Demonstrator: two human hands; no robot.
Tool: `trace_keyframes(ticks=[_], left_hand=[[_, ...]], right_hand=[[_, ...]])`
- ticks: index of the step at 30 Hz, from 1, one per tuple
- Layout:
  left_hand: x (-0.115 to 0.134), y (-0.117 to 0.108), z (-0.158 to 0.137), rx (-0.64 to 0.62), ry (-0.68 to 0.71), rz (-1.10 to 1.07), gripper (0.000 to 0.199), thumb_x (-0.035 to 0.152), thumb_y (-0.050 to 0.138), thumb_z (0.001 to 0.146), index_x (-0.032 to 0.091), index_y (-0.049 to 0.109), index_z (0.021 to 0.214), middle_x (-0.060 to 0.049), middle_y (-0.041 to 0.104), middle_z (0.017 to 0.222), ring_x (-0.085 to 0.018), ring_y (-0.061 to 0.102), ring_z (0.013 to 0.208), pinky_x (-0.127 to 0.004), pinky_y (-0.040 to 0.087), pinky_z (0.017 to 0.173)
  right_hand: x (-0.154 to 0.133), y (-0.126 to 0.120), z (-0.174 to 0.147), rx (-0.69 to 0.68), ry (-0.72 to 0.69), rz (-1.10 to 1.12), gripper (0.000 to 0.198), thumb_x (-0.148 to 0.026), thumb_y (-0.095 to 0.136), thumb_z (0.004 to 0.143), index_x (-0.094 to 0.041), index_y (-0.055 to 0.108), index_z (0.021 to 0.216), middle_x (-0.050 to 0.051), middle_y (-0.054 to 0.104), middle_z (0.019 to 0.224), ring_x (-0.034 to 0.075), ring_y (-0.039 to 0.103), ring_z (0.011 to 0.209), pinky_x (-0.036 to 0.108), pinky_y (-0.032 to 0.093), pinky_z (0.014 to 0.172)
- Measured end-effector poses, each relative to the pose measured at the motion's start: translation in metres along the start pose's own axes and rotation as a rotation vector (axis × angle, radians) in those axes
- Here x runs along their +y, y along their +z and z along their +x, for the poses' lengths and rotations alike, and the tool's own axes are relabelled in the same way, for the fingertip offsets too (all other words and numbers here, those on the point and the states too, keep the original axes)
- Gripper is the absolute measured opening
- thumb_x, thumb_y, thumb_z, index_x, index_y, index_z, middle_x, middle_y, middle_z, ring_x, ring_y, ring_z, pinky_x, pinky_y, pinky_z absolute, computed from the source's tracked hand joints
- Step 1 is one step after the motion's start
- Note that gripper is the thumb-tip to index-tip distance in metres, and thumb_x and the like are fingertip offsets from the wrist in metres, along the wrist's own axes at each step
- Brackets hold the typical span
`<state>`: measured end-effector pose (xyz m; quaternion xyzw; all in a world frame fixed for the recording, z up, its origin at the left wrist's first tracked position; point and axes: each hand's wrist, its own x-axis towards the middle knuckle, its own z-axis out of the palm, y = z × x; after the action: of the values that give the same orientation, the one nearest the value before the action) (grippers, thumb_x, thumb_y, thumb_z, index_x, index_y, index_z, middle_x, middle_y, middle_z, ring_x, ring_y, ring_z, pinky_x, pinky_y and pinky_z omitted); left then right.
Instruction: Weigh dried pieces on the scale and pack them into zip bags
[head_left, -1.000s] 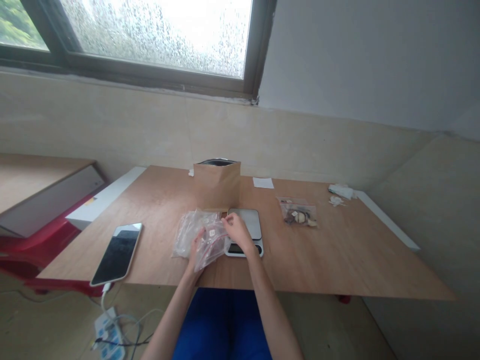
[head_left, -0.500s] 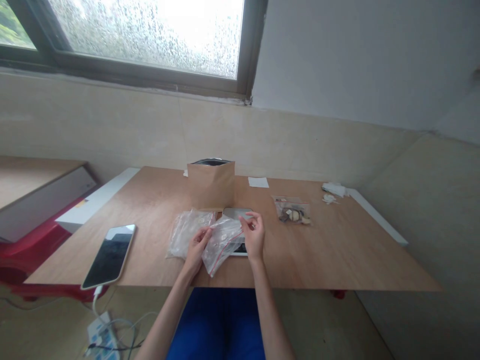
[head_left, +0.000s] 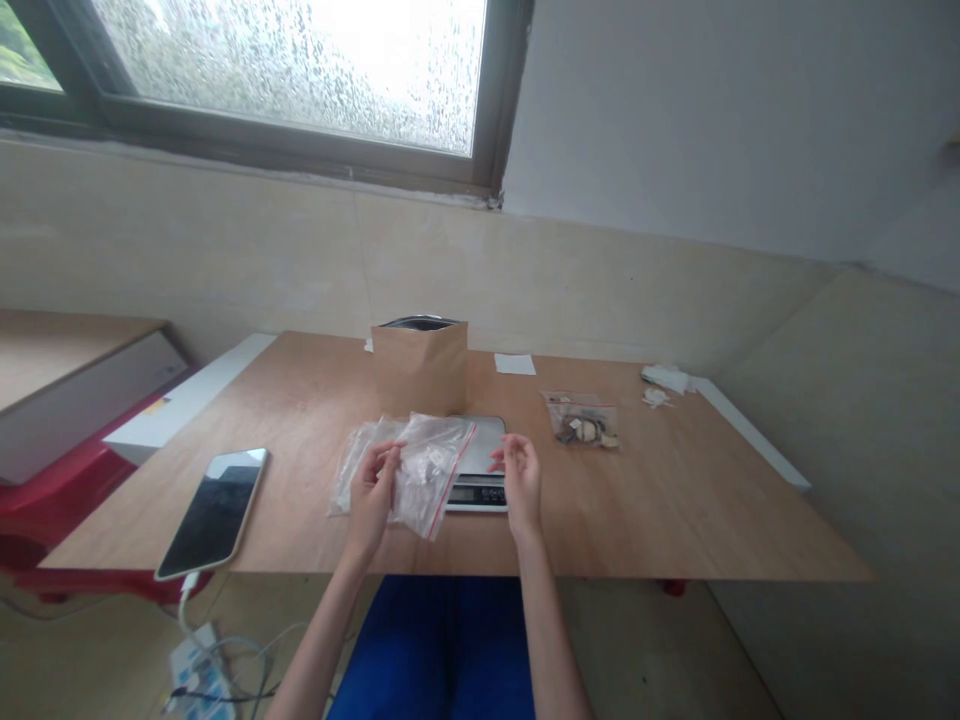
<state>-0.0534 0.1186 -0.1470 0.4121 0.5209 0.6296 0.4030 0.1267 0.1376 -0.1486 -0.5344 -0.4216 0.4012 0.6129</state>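
A clear zip bag [head_left: 435,475] with a red seal line is pinched at its left edge by my left hand [head_left: 375,482]. More clear plastic bags [head_left: 343,488] lie on the table, partly covered by that hand. My right hand [head_left: 520,478] is off the bag, fingers bent and apart with nothing visible in them, over the right side of a kitchen scale [head_left: 481,450]. The zip bag overlaps the scale's left part; its display and buttons show in front. Behind the bags stands a brown paper pouch [head_left: 420,368], upright with its top gaping.
On the wooden table [head_left: 660,510], a filled zip bag [head_left: 586,425] lies right of the scale. A white card [head_left: 514,364] and crumpled white scraps [head_left: 666,380] are farther back. A phone [head_left: 214,515] with a charging cable [head_left: 186,598] lies at the left front edge.
My right hand has let go of the zip bag and moved slightly right. The bag has swung left in my left hand, uncovering more of the scale and its display.
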Motion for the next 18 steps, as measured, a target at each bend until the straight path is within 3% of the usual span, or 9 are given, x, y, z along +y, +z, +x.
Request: trace_keyframes(ticks=[2,4,7,9,12,15,18], left_hand=[[0.002,0.002,-0.003,0.018,0.025,0.027,0.032,0.046,0.059,0.074,0.019,0.063,0.092,0.006,0.044,0.054,-0.006,0.030,0.041,-0.020,0.022,0.038],[0.001,0.006,-0.005,0.071,0.053,0.039,0.030,0.044,0.057,0.076,0.020,0.062,0.093,0.005,0.047,0.057,-0.007,0.034,0.042,-0.020,0.025,0.039],[-0.002,0.007,-0.006,0.163,0.098,0.085,0.027,0.041,0.056,0.077,0.019,0.062,0.093,0.002,0.053,0.064,-0.010,0.043,0.050,-0.020,0.032,0.044],[-0.004,0.006,-0.006,0.205,0.115,0.145,0.027,0.041,0.052,0.079,0.019,0.060,0.093,0.001,0.055,0.068,-0.010,0.045,0.051,-0.020,0.034,0.046],[-0.005,0.002,-0.006,0.223,0.123,0.236,0.029,0.042,0.048,0.081,0.018,0.058,0.094,0.001,0.055,0.070,-0.009,0.044,0.049,-0.020,0.036,0.046],[-0.003,-0.003,-0.003,0.231,0.123,0.266,0.031,0.043,0.048,0.080,0.018,0.057,0.094,0.002,0.054,0.068,-0.008,0.042,0.045,-0.019,0.034,0.043],[-0.002,-0.012,0.004,0.255,0.087,0.237,0.034,0.046,0.048,0.079,0.017,0.055,0.095,0.003,0.052,0.066,-0.007,0.037,0.040,-0.019,0.030,0.037]], right_hand=[[0.004,0.006,-0.012,-0.177,0.090,-0.082,0.043,-0.060,0.043,0.079,-0.020,0.048,0.092,0.009,0.059,0.093,0.015,0.057,0.067,0.028,0.047,0.057],[0.007,0.011,-0.025,-0.386,0.169,-0.113,0.044,-0.061,0.046,0.077,-0.020,0.049,0.093,0.008,0.059,0.095,0.016,0.057,0.074,0.027,0.047,0.061],[0.005,0.015,-0.041,-0.702,0.250,-0.043,0.040,-0.056,0.056,0.073,-0.020,0.051,0.088,0.002,0.060,0.076,0.014,0.058,0.070,0.027,0.046,0.068],[0.002,0.014,-0.047,-0.795,0.270,0.001,0.036,-0.052,0.062,0.071,-0.019,0.050,0.083,-0.002,0.058,0.064,0.013,0.056,0.060,0.027,0.046,0.065],[0.001,0.009,-0.046,-0.796,0.248,-0.008,0.032,-0.048,0.062,0.072,-0.020,0.048,0.075,-0.004,0.056,0.056,0.012,0.053,0.052,0.026,0.044,0.059],[0.008,0.001,-0.034,-0.769,0.187,-0.095,0.024,-0.042,0.059,0.075,-0.020,0.050,0.074,-0.002,0.058,0.061,0.014,0.055,0.058,0.027,0.044,0.062],[0.021,-0.013,-0.007,-0.475,-0.013,-0.313,0.015,-0.035,0.053,0.077,-0.020,0.055,0.077,0.003,0.059,0.077,0.017,0.056,0.071,0.031,0.045,0.071]])
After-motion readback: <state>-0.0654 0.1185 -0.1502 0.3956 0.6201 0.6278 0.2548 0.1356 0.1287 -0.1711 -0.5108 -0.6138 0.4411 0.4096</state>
